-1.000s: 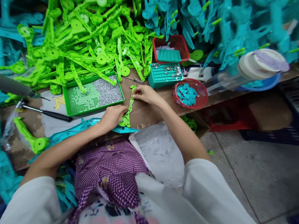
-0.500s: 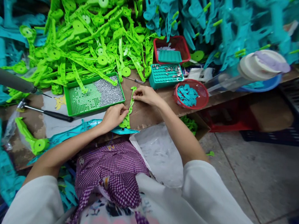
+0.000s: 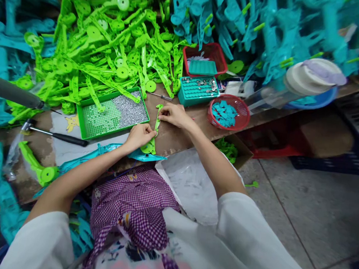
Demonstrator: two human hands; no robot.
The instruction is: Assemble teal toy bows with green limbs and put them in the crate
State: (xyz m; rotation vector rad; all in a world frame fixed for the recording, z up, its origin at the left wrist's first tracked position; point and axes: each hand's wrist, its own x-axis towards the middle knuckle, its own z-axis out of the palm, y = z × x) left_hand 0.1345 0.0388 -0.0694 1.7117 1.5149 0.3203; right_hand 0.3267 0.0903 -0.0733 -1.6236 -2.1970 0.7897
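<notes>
A long, narrow bright green plastic part (image 3: 150, 147) lies on the bench in front of me, with a wider end towards me and a small knob at the far end. My left hand (image 3: 140, 137) reaches in from the left, thumb and fingers pinched at the part's middle. At its upper stretch my right hand (image 3: 175, 115) has thumb and forefinger closed against the right edge. Anything tiny between the fingertips is too small to make out. A turquoise plastic piece (image 3: 146, 156) lies under the near end of the green part.
Left of my hands stands a green tray (image 3: 102, 117) of small metal pieces. A hammer (image 3: 58, 135) and a dark pointed tool (image 3: 13, 90) are further left. Behind are piled green parts (image 3: 111, 49), a turquoise box (image 3: 199, 90), a red basket (image 3: 229, 112) and a lidded bottle (image 3: 297, 86).
My left hand has shifted slightly right and up along the green plastic part. My right hand stays nearly in place, and the view has moved a little.
</notes>
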